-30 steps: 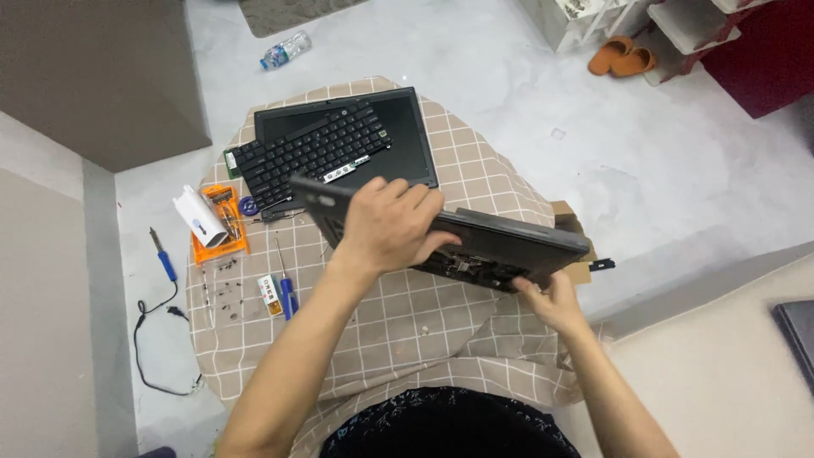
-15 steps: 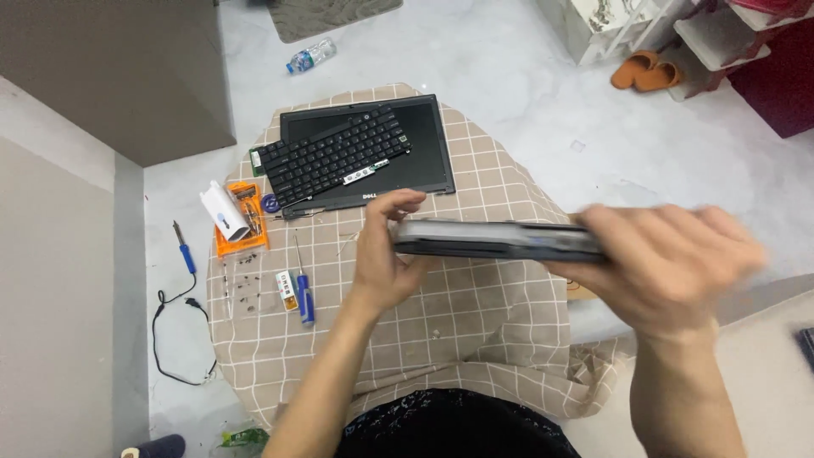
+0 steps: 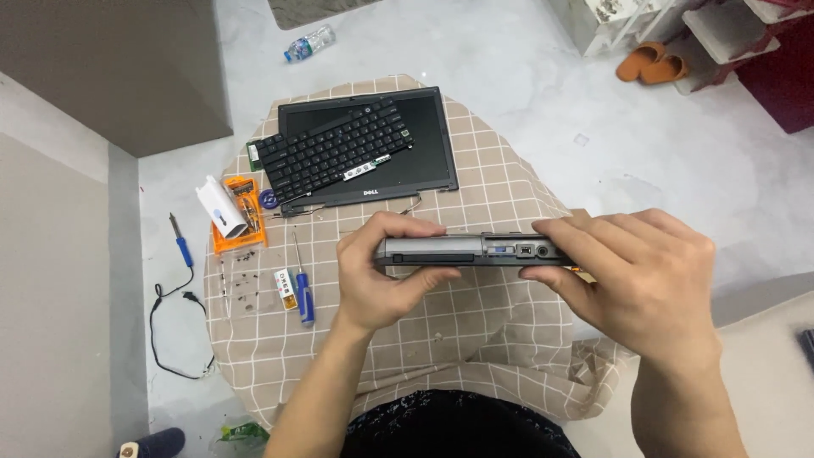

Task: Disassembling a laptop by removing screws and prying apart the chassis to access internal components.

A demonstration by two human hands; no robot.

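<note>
Grey laptop base [image 3: 471,250], edge-on, seemingly ported

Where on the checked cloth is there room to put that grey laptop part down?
Bare cloth lies under the laptop base held by the left hand and right hand. Crowded: the far side with screen panel and keyboard, the left edge with screwdriver and screws.

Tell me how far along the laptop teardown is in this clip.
Done: the keyboard lies loose on the detached screen panel, with screws scattered on the checked cloth. In hand: left hand and right hand grip the laptop base edge-on. The base's inside is hidden, so what remains cannot be judged.
</note>
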